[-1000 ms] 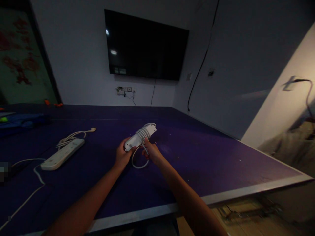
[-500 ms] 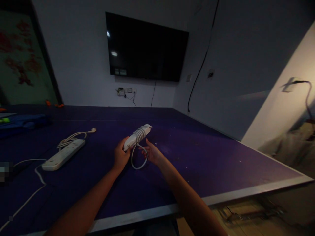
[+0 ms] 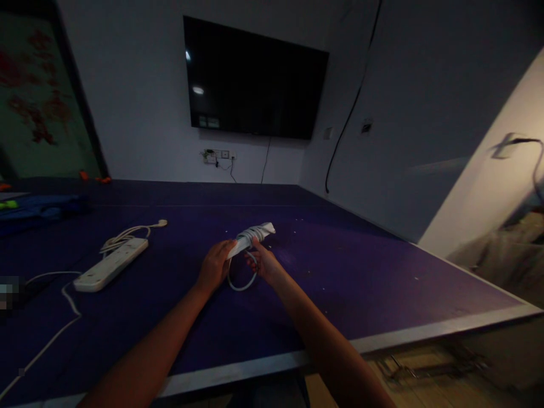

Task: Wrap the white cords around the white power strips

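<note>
A white power strip [image 3: 253, 235] with its cord wound around it is held just above a dark purple table [image 3: 340, 272]. My left hand [image 3: 215, 263] is closed around its near end. My right hand [image 3: 263, 260] pinches the cord at the strip's middle, where the windings sit. A loose loop of cord [image 3: 240, 280] hangs below between both hands and touches the table.
A second white power strip [image 3: 110, 263] lies at the left with its cord and plug [image 3: 161, 223] behind it. Another white cord [image 3: 55, 317] trails toward the near left edge. Blue items [image 3: 38, 207] sit far left. A black screen [image 3: 255, 79] hangs on the wall.
The strip has been tilted lower and turned toward the right. My right hand, open half a second ago, has closed on the cord again at the strip's middle.
</note>
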Action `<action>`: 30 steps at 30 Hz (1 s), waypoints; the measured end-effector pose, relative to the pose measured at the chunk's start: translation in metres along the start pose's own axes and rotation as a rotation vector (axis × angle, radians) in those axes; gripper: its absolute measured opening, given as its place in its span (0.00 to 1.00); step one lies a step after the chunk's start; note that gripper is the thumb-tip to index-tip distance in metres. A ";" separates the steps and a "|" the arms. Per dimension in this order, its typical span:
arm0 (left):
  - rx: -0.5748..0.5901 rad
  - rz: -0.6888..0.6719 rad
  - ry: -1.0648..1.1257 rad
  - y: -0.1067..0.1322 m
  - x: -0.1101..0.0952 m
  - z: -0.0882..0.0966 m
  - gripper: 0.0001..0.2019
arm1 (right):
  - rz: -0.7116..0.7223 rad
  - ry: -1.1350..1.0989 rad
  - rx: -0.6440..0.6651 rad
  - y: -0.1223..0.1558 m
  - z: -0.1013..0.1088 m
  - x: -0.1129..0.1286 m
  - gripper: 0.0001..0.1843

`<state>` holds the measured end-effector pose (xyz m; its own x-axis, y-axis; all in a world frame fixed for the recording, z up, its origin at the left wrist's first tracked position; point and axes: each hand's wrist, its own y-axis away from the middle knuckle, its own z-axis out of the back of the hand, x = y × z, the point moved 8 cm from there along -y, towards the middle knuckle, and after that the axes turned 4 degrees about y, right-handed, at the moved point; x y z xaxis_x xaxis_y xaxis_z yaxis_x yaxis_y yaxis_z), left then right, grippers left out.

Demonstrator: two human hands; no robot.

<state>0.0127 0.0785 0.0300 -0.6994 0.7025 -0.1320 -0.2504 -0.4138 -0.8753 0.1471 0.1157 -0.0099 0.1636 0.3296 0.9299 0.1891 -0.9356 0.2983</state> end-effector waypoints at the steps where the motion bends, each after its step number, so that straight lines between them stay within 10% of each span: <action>1: 0.012 -0.015 -0.015 0.000 -0.001 -0.001 0.19 | 0.002 0.005 -0.005 0.001 0.000 0.000 0.27; 13: 0.052 -0.250 -0.173 0.000 -0.021 -0.005 0.20 | 0.055 -0.001 -0.050 -0.010 0.008 -0.006 0.21; 30: 0.125 -0.110 0.012 -0.007 -0.022 -0.005 0.24 | 0.094 -0.201 0.083 -0.016 0.005 0.002 0.14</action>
<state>0.0330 0.0683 0.0367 -0.6555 0.7539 -0.0448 -0.4065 -0.4022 -0.8204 0.1490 0.1316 -0.0142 0.3725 0.2677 0.8886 0.2410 -0.9525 0.1859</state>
